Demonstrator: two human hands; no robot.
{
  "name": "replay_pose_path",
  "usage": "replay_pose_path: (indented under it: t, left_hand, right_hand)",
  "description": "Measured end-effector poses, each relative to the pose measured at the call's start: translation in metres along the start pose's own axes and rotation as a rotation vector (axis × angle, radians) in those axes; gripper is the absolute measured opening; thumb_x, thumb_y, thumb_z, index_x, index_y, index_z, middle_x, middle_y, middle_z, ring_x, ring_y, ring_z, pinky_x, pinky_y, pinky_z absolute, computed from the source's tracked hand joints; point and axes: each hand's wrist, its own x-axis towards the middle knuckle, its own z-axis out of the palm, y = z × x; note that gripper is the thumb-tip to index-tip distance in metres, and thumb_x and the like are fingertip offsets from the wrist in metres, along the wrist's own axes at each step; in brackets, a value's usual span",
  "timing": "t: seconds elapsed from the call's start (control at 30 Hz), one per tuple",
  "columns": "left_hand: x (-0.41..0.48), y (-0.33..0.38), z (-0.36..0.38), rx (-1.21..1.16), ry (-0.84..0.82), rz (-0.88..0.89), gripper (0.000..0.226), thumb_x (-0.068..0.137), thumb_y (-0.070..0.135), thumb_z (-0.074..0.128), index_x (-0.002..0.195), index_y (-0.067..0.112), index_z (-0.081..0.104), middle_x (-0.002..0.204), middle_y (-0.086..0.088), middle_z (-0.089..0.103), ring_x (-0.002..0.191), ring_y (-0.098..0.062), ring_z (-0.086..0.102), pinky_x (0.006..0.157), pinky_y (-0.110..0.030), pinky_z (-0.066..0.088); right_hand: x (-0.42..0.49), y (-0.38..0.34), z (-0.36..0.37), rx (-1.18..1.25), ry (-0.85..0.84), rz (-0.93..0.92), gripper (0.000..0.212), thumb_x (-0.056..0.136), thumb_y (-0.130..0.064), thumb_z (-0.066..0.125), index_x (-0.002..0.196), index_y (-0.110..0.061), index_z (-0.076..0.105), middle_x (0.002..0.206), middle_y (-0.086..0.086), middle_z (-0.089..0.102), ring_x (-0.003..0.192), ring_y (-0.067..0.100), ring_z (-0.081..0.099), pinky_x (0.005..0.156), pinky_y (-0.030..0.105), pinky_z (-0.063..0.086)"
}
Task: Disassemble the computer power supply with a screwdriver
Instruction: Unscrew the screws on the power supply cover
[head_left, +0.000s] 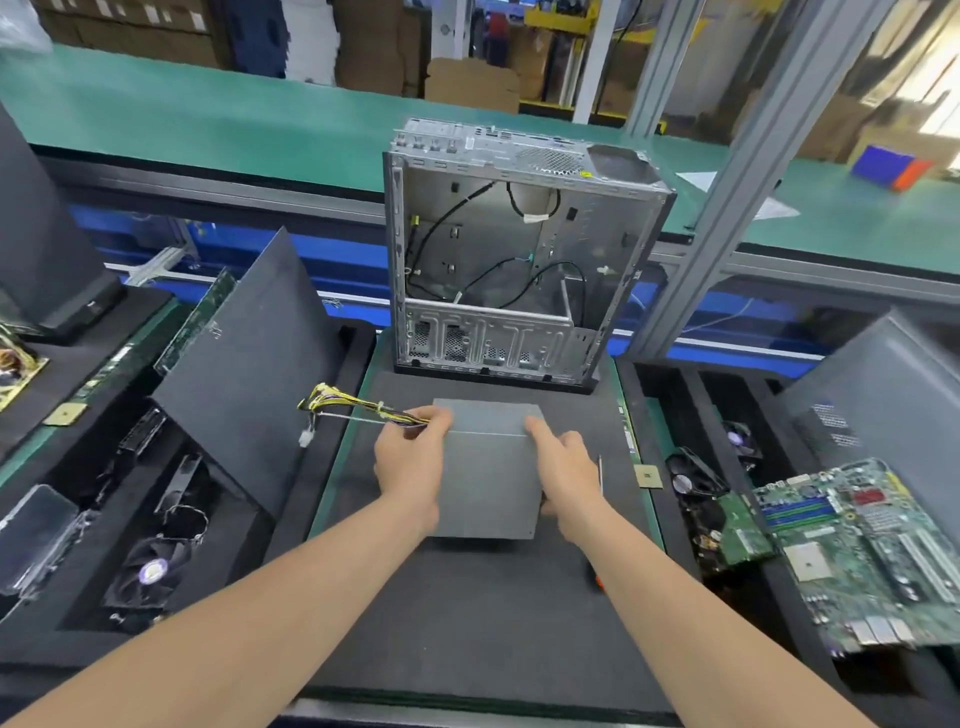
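Note:
The grey metal power supply box (488, 467) is held just above the dark foam mat (467, 613) in front of me. My left hand (410, 467) grips its left side, and my right hand (566, 478) grips its right side. A bundle of yellow and black cables (358, 405) runs out from the box's left end past my left fingers. A thin screwdriver shaft (600, 475) shows just right of my right hand, and a bit of orange handle (597, 582) peeks out beside my right forearm.
An emptied computer case (519, 249) stands upright behind the mat. Dark side panels (249, 364) lean at the left over trays with fans (150, 571). A green motherboard (857, 551) and another panel (883, 395) lie at the right. A small CPU chip (648, 475) sits nearby.

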Motion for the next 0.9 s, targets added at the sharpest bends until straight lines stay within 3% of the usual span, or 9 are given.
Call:
replay_pose_path:
  t: [0.1,0.2,0.33,0.43,0.57,0.77,0.9]
  left_hand:
    - [0.007,-0.008,-0.004,-0.018,0.017,0.07,0.012,0.083,0.021,0.077,0.09,0.027,0.07,0.089,0.01,0.07,0.097,-0.02,0.062,0.083,-0.034,0.046]
    - [0.009,-0.012,-0.008,-0.061,-0.022,0.059,0.025,0.08,0.017,0.075,0.1,0.026,0.063,0.097,0.006,0.069,0.097,-0.02,0.062,0.092,-0.04,0.049]
    - [0.007,-0.019,-0.013,-0.077,-0.102,0.076,0.051,0.072,0.025,0.069,0.123,0.027,0.063,0.106,0.009,0.071,0.105,-0.014,0.065,0.097,-0.035,0.049]
    - [0.008,-0.029,-0.015,-0.027,-0.106,0.082,0.033,0.087,0.035,0.077,0.119,0.034,0.072,0.113,0.018,0.075,0.113,-0.003,0.066,0.1,-0.031,0.048]
    - [0.009,-0.034,-0.016,0.024,-0.041,0.051,0.027,0.083,0.059,0.078,0.105,0.044,0.078,0.101,0.029,0.074,0.114,0.001,0.061,0.094,-0.03,0.044]
    - [0.014,-0.039,-0.016,0.042,-0.001,0.092,0.025,0.086,0.052,0.077,0.109,0.042,0.08,0.089,0.038,0.072,0.114,-0.001,0.062,0.093,-0.029,0.044]
    - [0.017,-0.039,-0.016,0.062,-0.023,0.119,0.025,0.091,0.041,0.073,0.116,0.038,0.078,0.09,0.033,0.074,0.113,-0.008,0.065,0.1,-0.034,0.05]
  right_hand:
    - [-0.006,0.01,0.006,0.078,0.007,-0.003,0.045,0.066,-0.064,0.056,0.096,-0.03,0.054,0.105,0.002,0.065,0.088,0.024,0.064,0.078,0.041,0.055]
    - [-0.008,0.015,0.013,0.11,0.04,-0.04,0.028,0.071,-0.056,0.058,0.088,-0.035,0.053,0.104,0.0,0.065,0.087,0.021,0.061,0.071,0.037,0.046]
    - [-0.006,0.014,0.019,0.139,0.066,-0.032,0.047,0.081,-0.06,0.059,0.099,-0.02,0.043,0.1,0.003,0.059,0.08,0.02,0.05,0.067,0.034,0.036]
    - [-0.013,0.017,0.024,0.138,0.108,-0.004,0.058,0.086,-0.075,0.055,0.1,-0.02,0.043,0.099,0.0,0.06,0.08,0.017,0.052,0.062,0.032,0.035]
    - [-0.019,0.018,0.027,0.117,0.181,-0.044,0.057,0.085,-0.076,0.058,0.1,-0.022,0.049,0.1,-0.002,0.061,0.082,0.013,0.057,0.061,0.031,0.04]
    - [-0.021,0.02,0.03,0.119,0.202,-0.085,0.045,0.091,-0.065,0.059,0.1,-0.022,0.052,0.1,-0.003,0.061,0.085,0.01,0.057,0.062,0.03,0.04]
    - [-0.021,0.018,0.029,0.132,0.175,-0.1,0.036,0.094,-0.059,0.059,0.099,-0.024,0.051,0.1,-0.004,0.06,0.086,0.01,0.056,0.063,0.03,0.04]
